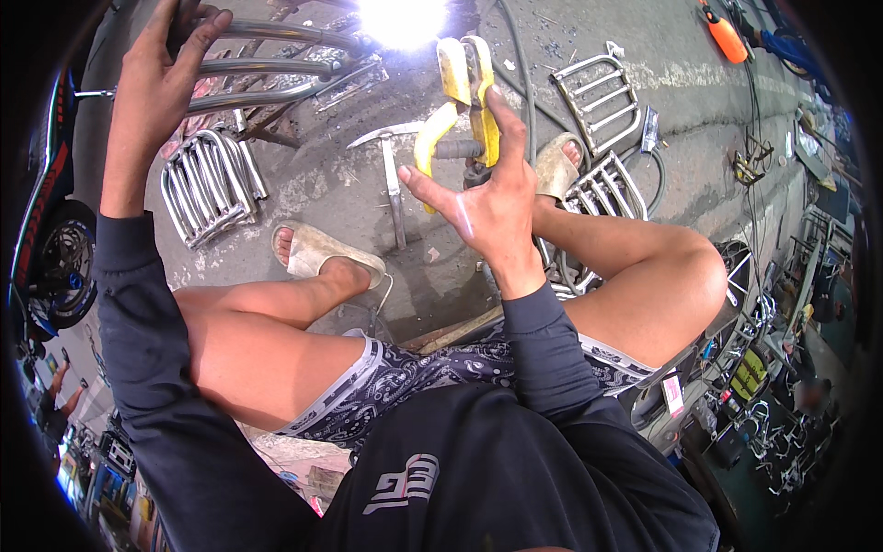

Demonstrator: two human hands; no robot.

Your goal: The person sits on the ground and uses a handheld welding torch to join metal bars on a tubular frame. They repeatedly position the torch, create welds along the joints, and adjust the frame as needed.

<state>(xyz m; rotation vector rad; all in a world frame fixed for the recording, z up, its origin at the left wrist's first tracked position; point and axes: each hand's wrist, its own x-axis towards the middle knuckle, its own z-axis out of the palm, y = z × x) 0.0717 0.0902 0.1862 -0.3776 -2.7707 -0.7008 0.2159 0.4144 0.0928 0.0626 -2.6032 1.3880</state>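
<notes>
My left hand (166, 74) is closed around a frame of bent, shiny metal tubes (276, 66) at the upper left. Beside the tubes' far end glares a white welding arc (402, 17), which washes out what lies there. My right hand (497, 207) holds a yellow tool (486, 69) with curved yellow parts and a ribbed grey grip (457, 148). Its thumb and forefinger are spread apart; the other fingers are mostly hidden. To the left of the tool, a pick-headed hammer (395, 189) lies on the ground between my feet.
Stacked tube racks (212, 189) lie by my left foot. More racks (598, 106) are around my right foot. A dark cable (524, 64) runs along the ground. A motorcycle wheel (64, 262) stands at the left, and an orange object (727, 37) lies far right.
</notes>
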